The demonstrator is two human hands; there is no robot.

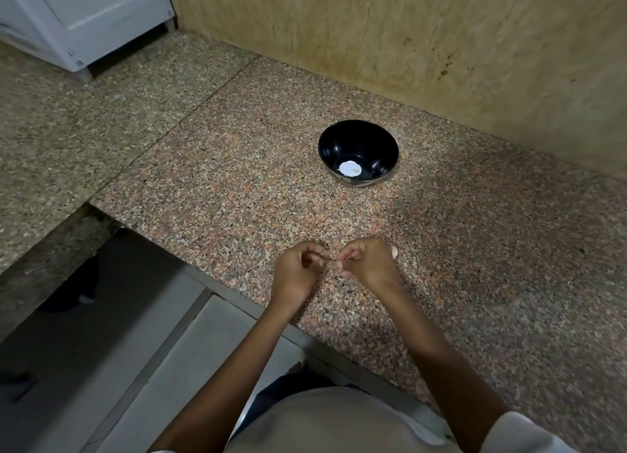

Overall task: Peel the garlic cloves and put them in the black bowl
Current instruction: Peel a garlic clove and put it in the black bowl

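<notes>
The black bowl stands on the granite counter near the back wall, with a white round patch at its bottom. Well in front of it, close to the counter's front edge, my left hand and my right hand are held together with curled fingers. Between their fingertips they pinch a small thin piece, apparently garlic skin. A pale bit, apparently a garlic clove, shows at the far side of my right hand; most of it is hidden by the fingers.
A tan tiled wall rises right behind the bowl. A white appliance stands at the back left on a lower counter section. The counter's front edge runs diagonally below my hands, with floor tiles to the left.
</notes>
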